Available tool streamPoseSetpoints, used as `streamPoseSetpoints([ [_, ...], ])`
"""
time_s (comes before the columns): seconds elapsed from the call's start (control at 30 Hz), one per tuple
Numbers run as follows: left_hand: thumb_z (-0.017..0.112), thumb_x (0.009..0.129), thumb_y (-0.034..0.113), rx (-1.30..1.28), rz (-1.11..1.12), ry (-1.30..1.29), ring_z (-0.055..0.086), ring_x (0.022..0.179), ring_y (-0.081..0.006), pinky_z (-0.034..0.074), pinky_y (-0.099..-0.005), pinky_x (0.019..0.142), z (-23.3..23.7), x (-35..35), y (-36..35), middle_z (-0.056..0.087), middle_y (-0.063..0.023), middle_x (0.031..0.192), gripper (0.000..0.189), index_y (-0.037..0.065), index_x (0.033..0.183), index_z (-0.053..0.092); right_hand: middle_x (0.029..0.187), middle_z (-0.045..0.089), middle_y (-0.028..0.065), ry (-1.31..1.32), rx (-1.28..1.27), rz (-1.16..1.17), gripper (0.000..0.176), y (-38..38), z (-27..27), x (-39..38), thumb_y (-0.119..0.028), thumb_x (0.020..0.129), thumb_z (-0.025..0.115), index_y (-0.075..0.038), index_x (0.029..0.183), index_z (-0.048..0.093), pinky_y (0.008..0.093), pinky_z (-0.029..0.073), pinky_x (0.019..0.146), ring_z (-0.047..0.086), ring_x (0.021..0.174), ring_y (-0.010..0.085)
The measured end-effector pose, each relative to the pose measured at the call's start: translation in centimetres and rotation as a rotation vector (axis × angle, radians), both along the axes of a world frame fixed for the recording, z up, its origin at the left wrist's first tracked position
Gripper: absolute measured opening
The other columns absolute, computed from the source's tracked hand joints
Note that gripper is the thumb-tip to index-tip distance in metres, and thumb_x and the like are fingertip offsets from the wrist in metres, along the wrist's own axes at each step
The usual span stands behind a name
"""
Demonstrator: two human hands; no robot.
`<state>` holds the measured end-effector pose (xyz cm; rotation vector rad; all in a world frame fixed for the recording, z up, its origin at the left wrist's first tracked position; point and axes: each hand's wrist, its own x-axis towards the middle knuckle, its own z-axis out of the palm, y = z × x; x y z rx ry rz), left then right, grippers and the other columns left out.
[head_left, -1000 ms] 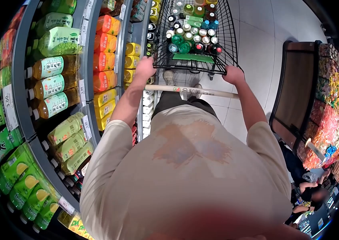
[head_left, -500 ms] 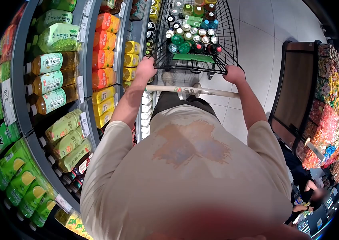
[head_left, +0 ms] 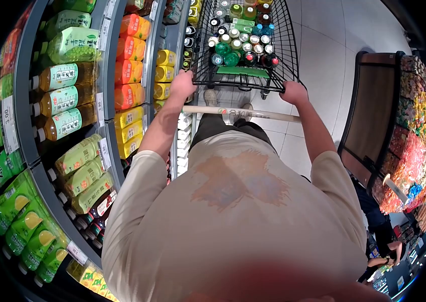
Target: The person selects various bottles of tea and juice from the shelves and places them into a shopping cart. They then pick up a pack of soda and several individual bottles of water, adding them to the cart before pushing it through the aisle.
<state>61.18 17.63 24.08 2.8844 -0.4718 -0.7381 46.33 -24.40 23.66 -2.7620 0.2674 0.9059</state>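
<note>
A black wire shopping cart stands in front of me, with several upright bottles in it. My left hand is closed around the frame at the cart's near left corner, right beside the shelf. At the near right corner my right hand grips the frame as well. Between my forearms runs a pale handle bar with printed characters; neither hand is on it. A green strip lies along the cart's near edge.
Drink shelves rise close on my left, with tea bottles and orange packs. Grey floor tiles show to the right. Farther right stand a brown panel and a colourful packaged-goods display. Another person is at the lower right.
The shelf goods at the left have shifted slightly in view, and the person at the lower right appears in a different pose. Both my hands keep their hold on the cart.
</note>
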Motion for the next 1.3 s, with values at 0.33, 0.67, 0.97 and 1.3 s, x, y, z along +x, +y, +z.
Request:
streamPoseSetpoints([
  [0.33,0.079,0.076,0.019,-0.027,-0.038,-0.038,0.066,0.1,-0.038,0.055,-0.0463,0.089,-0.1,0.7,0.9,0.063,-0.0196,0.11,0.034,0.006,0.106,0.067,0.1,0.072,0.0157,-0.026,0.01,-0.004,0.031,0.4,-0.9,0.3,-0.03,0.078,0.069,-0.007,0.099,0.068,0.0484,0.057,0.083,0.068,0.095,0.0363],
  [0.67,0.079,0.076,0.016,-0.088,0.029,-0.017,0.065,0.1,-0.039,0.054,-0.0464,0.089,-0.7,1.0,0.6,0.06,-0.0195,0.11,0.036,0.007,0.108,0.066,0.104,0.073,0.0146,0.074,-0.02,-0.005,0.033,0.4,0.4,1.8,-0.032,0.079,0.071,-0.008,0.102,0.069,0.0466,0.056,0.087,0.069,0.099,0.0346],
  [0.97,0.079,0.076,0.015,-0.032,0.045,0.049,0.064,0.104,-0.0391,0.054,-0.046,0.091,-0.1,1.2,0.3,0.059,-0.0199,0.113,0.036,0.007,0.109,0.066,0.105,0.072,0.0145,0.068,-0.029,0.002,0.032,0.3,0.0,1.9,-0.032,0.079,0.071,-0.009,0.102,0.07,0.0468,0.056,0.087,0.069,0.1,0.0344],
  [1.3,0.081,0.076,0.022,-0.06,-0.011,-0.007,0.068,0.099,-0.0397,0.058,-0.0469,0.085,-1.1,1.1,0.7,0.062,-0.0216,0.113,0.041,0.005,0.109,0.065,0.094,0.071,0.0158,-0.016,-0.031,0.027,0.026,-0.2,-1.2,1.2,-0.03,0.079,0.066,-0.008,0.093,0.066,0.0492,0.056,0.078,0.068,0.09,0.0379],
])
